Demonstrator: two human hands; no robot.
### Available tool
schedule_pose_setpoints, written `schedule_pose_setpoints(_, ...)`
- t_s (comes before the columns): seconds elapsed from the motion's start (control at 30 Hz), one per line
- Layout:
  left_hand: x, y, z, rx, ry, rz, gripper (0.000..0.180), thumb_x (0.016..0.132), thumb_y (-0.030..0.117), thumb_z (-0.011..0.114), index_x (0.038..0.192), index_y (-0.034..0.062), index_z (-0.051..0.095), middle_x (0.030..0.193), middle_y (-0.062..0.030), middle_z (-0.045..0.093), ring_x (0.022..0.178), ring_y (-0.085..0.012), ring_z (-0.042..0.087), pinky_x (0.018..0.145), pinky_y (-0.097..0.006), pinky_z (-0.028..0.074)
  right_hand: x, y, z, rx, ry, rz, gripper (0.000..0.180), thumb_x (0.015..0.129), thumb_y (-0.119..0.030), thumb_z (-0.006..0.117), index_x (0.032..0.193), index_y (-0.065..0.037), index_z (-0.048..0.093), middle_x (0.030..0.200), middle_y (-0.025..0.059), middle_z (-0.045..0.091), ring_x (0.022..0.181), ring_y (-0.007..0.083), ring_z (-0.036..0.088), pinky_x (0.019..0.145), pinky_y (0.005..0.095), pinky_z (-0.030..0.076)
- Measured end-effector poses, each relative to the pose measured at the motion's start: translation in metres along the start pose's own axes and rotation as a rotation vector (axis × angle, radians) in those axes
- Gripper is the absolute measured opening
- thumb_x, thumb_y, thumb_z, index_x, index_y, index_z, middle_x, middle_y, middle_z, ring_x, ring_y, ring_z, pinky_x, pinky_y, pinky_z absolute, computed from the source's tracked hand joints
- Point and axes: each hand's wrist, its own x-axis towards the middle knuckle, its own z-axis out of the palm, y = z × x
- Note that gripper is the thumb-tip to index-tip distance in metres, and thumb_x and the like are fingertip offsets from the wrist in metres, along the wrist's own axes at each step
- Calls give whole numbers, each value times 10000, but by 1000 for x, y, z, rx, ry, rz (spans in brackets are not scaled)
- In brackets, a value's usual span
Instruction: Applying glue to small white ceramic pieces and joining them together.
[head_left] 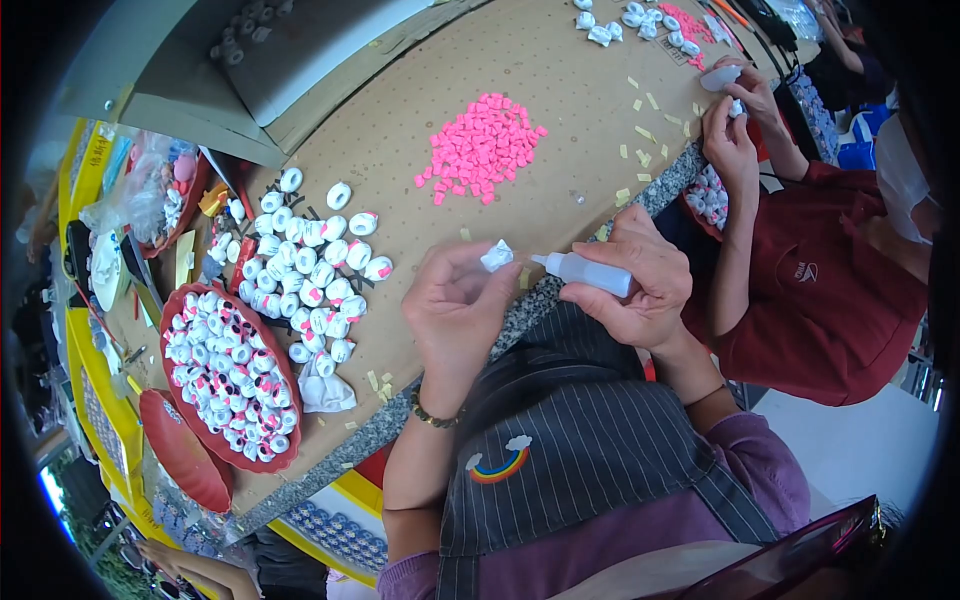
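Observation:
My left hand point(452, 305) pinches a small white figurine piece point(497, 256) between thumb and fingertips, just above the table edge. Closed around a translucent squeeze bottle point(592, 274) is my right hand point(645, 285). The bottle lies nearly level, its thin nozzle pointing left toward the white piece, with a small gap between them. Beyond my hands, a heap of small bright pink pieces point(487, 145) lies on the brown table covering. Left of my left hand spreads a pile of white rounded pieces point(310, 270), many with pink spots.
A red scalloped tray point(292, 420) of white pieces with pink and dark marks stands at left, beside another red tray point(183, 455). Yellowish paper bits point(645, 133) are scattered at right. A co-worker in a dark red shirt point(820, 290) handles a white piece. A grey box point(210, 120) stands behind.

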Motion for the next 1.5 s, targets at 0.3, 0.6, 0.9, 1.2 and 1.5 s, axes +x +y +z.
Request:
schedule_pose_setpoints(0.3,0,3,0,9,8,-8,250,793,-120,677,1024,-81,589,963,-116,642,887,-159,655,783,-258,564,-1,0,-1,-25,5,-4,364,623,-104,838,905,58,673,619,85,550,563,197,453,595,320,337)
schedule_pose_setpoints(0.6,0,0,-1,26,36,9,252,779,-137,679,1011,-83,596,1004,-92,596,904,-147,642,777,-244,564,-2,0,0,-2,11,-26,359,635,-106,833,909,60,672,615,86,553,551,193,453,605,328,343)
schedule_pose_setpoints(0.9,0,1,-1,49,17,26,247,776,-146,674,1006,-91,604,1041,-96,575,896,-150,646,755,-231,565,-1,0,1,11,-15,0,346,647,-100,824,913,58,668,621,87,569,540,186,453,608,327,344)
schedule_pose_setpoints(1.2,0,1,-1,45,27,13,267,782,-146,669,1033,-89,598,1002,-99,605,882,-140,644,743,-227,556,1,1,-1,46,-20,66,243,669,-66,802,845,31,668,638,69,592,571,181,553,626,300,410)
schedule_pose_setpoints(1.5,1,-2,-2,-44,43,-8,304,785,-161,651,1073,-81,592,988,-104,638,893,-135,635,783,-235,539,2,33,3,548,192,626,243,715,43,728,922,22,604,803,97,655,721,135,612,681,254,487)
